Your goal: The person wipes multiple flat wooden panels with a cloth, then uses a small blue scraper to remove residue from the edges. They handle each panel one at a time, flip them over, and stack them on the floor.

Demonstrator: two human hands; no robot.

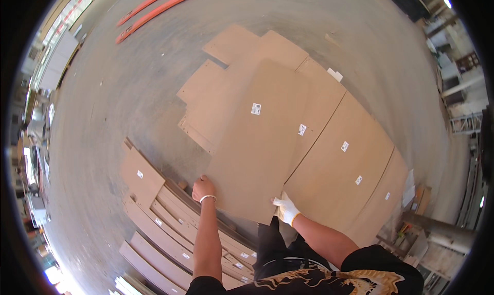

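A large flat brown panel (247, 161), cardboard by its look, is held out in front of me by its near end. My left hand (203, 188), bare with a pale bracelet at the wrist, is closed on its left edge. In a white glove, my right hand (286, 208) grips the near right corner. Beneath and beyond this panel lie wider brown sheets (355, 156) with small white labels, a dark seam and notched flaps at the far left side. The fingertips under the held panel are hidden.
Stacked brown strips and panels (170, 218) lie beside me at the lower left. An orange pallet jack's forks (154, 12) reach in at the top left of the concrete floor (103, 104). Timber and a pipe (453, 238) stand at the lower right.
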